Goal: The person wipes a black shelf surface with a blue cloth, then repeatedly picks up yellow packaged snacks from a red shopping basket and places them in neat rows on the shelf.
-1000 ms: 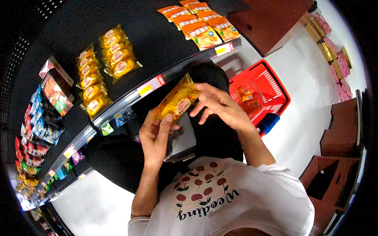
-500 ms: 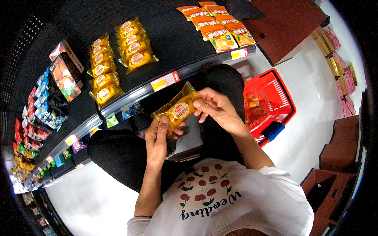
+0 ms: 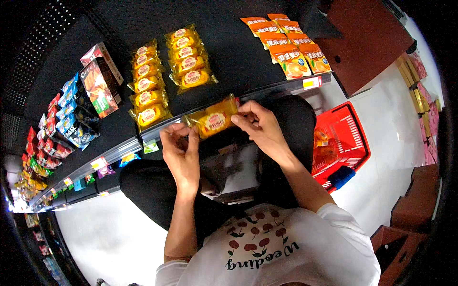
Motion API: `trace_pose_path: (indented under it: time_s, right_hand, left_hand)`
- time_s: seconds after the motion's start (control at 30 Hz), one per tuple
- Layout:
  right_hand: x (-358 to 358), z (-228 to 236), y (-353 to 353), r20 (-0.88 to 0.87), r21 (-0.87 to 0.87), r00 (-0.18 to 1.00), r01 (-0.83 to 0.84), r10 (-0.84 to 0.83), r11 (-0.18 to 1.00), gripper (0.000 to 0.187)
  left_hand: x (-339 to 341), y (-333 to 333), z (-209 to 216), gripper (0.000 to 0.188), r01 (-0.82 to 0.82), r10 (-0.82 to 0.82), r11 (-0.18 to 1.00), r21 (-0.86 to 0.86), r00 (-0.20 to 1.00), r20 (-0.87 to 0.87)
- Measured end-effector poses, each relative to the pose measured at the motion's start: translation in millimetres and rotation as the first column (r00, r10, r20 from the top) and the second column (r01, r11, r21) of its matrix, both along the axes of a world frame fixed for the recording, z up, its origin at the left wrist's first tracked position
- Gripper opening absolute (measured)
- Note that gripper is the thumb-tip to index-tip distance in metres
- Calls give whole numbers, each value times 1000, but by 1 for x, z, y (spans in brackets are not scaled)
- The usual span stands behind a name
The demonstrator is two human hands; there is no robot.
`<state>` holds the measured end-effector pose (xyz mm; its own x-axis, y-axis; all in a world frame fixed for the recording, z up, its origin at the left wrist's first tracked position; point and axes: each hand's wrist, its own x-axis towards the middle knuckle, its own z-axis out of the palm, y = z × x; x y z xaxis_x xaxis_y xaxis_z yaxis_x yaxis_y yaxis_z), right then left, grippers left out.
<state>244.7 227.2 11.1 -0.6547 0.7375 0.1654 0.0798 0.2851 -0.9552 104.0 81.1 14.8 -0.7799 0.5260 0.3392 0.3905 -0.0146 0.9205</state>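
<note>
A yellow-wrapped packaged bread is stretched level between my two hands, just in front of the shelf's front edge. My left hand pinches its left end between thumb and fingers. At the other end, my right hand grips the clear wrapper by its upper right corner. Beyond, on the black shelf, matching breads stand in two rows: a left row and a shorter right row. The label side of the held bread faces up toward me.
Orange snack pouches lie at the shelf's right end. Boxes and blue bags stand to the left. A red shopping basket with orange packages sits on the floor at right. Brown cabinet panels rise at the far right.
Both hands have lifted the bread toward the shelf edge and turned it from slanted to nearly level. My left fingers have moved to its end. The view has shifted, so the shelf appears farther right.
</note>
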Motion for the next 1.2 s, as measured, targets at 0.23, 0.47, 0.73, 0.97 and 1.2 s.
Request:
trace_pose_path:
  time_s: [0.23, 0.47, 0.73, 0.97, 1.2]
  right_hand:
    - [-55, 13, 29, -7, 186, 996, 89, -89, 978, 21]
    - [-76, -14, 47, 43, 251, 990, 121, -135, 960, 21]
    - [-79, -21, 45, 134, 413, 974, 114, -184, 904, 17]
    - [-80, -23, 44, 145, 414, 975, 96, -170, 905, 16]
    - [-61, 4, 37, -27, 446, 977, 200, -210, 872, 19]
  left_hand:
    - [-41, 38, 6, 9, -75, 75, 997, 9, 997, 7]
    - [-53, 57, -15, 9, -68, 70, 996, -49, 997, 35]
    - [-49, 56, -10, 16, -64, 47, 982, -177, 994, -99]
    - [-46, 57, -12, 19, -82, 65, 979, -188, 993, -97]
    - [-32, 53, 7, 18, -151, 103, 981, -125, 938, -330]
